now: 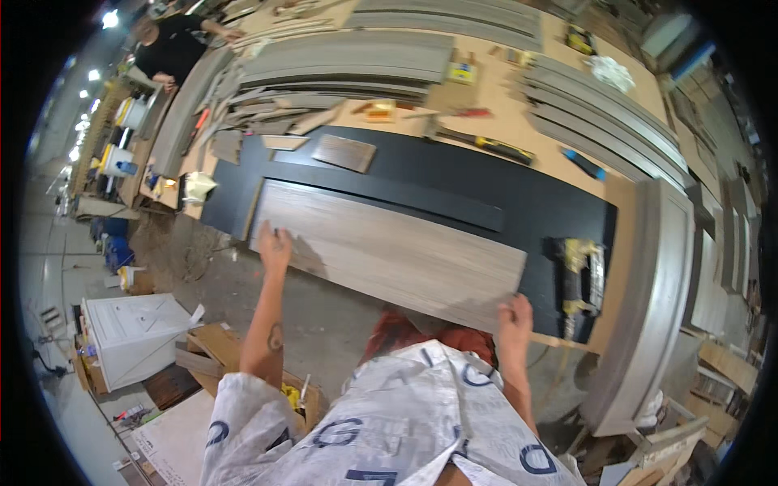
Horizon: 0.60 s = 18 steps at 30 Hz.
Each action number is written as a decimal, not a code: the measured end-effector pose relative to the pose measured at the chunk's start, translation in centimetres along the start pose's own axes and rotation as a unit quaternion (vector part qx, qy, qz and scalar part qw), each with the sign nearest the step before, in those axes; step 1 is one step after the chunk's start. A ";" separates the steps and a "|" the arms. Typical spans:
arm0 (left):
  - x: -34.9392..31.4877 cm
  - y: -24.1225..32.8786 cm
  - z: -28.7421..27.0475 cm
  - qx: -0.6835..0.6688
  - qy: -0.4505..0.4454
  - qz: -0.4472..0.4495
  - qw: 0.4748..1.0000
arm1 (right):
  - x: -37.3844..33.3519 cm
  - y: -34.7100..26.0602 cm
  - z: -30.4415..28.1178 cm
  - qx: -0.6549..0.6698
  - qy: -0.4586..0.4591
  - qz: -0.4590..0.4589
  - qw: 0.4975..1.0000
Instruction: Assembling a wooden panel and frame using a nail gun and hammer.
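Observation:
A long grey wood-grain panel (389, 247) lies aslant over the front part of a black mat (559, 194) on the workbench, its near edge overhanging toward my body. My left hand (274, 247) grips its near edge by the left end, fingers on the upper face. At the near right corner, the fingers of my right hand (514, 316) close on the panel's end. A narrow dark strip (389, 194) runs along the panel's far side. To the right of my right hand rests a yellow and black nail gun (579, 279).
A small wood offcut (344, 152) sits on the mat's far side. Beyond are a yellow-handled tool (502, 149), a blue-handled tool (583, 164) and stacked grey boards (348, 61). A framed grey panel (640, 300) stands at right. Another person (170, 49) works at far left.

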State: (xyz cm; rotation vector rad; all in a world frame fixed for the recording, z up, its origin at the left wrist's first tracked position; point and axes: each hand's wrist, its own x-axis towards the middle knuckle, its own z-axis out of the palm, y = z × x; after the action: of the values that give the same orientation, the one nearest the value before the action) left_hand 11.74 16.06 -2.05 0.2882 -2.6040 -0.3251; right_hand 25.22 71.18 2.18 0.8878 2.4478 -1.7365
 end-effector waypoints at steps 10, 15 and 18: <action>12.5 -2.9 6.1 -0.126 -0.186 -0.112 0.968 | 6.9 -2.5 2.0 -0.038 0.163 0.063 0.984; 12.3 -9.8 6.8 -0.143 -0.213 -0.114 0.960 | 4.5 -0.8 2.4 -0.185 0.121 0.031 0.975; 9.9 -14.1 4.7 -0.105 -0.267 -0.142 0.947 | 0.0 -1.4 4.1 -0.213 0.142 0.056 0.965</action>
State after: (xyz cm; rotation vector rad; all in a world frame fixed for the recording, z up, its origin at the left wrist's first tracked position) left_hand 2.94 0.89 -5.50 0.5699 -3.0144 -0.8833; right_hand 23.32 67.32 1.82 1.2524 2.7191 -1.0391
